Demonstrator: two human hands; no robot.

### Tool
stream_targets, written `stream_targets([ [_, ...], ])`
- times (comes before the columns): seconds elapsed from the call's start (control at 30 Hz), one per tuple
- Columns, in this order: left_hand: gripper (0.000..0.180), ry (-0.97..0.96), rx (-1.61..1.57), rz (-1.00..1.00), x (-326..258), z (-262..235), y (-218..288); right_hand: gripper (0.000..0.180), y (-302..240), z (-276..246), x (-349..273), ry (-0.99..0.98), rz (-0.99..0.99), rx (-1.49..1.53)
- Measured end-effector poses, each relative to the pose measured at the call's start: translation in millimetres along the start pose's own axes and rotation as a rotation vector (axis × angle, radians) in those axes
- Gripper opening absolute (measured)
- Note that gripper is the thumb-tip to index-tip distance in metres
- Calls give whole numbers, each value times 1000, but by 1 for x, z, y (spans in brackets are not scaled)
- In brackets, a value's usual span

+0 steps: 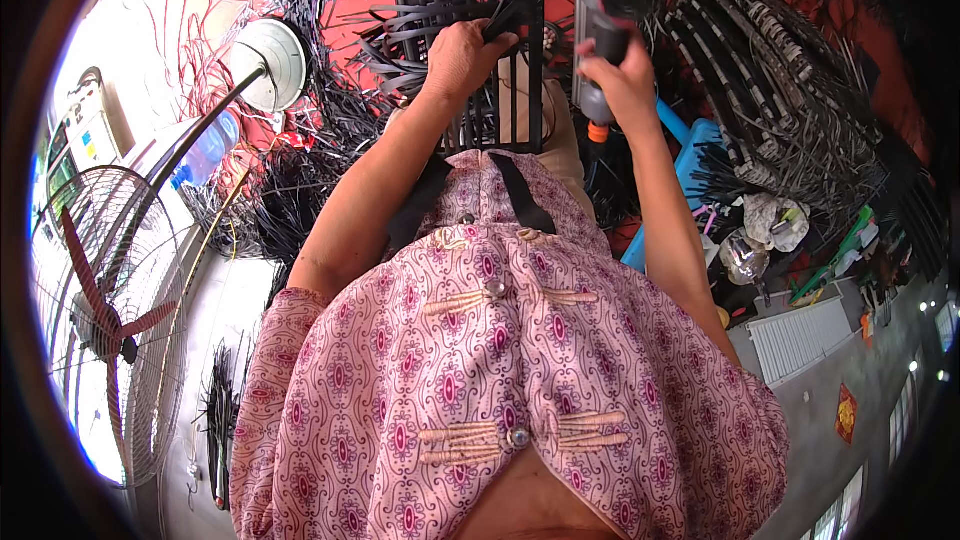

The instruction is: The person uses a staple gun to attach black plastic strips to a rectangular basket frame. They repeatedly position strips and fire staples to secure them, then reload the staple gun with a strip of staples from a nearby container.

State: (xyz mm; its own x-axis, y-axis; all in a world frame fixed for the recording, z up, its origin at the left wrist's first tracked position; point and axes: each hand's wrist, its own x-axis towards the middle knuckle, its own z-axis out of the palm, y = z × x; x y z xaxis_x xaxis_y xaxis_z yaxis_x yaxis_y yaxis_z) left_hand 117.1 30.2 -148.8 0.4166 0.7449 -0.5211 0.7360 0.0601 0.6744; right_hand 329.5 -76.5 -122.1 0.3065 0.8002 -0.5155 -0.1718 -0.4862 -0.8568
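Note:
My left hand is closed round flat black plastic strips at a black frame with long parallel bars. The frame stands upright between my knees, and more strips loop out from its left side. To the right of the frame, my right hand is wrapped round the dark grip of a grey and black staple gun. An orange fitting sits at the tool's lower end. The staple gun is held up, apart from the frame, and its top is slightly blurred.
Heaps of loose black strips cover the red floor on the left. Bundled dark strips lie at the right, near a blue plastic thing. A large fan stands close on the left, below a round pale stool-like disc.

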Motion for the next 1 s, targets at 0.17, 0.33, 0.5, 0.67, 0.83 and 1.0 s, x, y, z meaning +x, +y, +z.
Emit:
stream_targets([
  [0.17, 45, 13, 103, 1, 8, 10, -3, 18, -31, -33, -51, -77, 289, -93],
  [0.33, 47, 25, 219, -3, 14, 11, 7, 35, -1, -39, -72, 82, 52, -410],
  [0.5, 46, 19, 265, 13, 13, 16, 4, 54, 10, -41, -81, -4, 39, -521],
  [0.67, 44, 4, 297, 1, 16, 16, 6, 65, 12, -41, -72, -96, -3, -632],
  [0.83, 42, 4, 315, 11, 18, 15, 4, 67, 0, -38, -63, -145, -30, -770],
  [1.0, 41, 5, 294, 3, 17, 15, 4, 68, -7, -35, -60, -182, -23, -783],
])
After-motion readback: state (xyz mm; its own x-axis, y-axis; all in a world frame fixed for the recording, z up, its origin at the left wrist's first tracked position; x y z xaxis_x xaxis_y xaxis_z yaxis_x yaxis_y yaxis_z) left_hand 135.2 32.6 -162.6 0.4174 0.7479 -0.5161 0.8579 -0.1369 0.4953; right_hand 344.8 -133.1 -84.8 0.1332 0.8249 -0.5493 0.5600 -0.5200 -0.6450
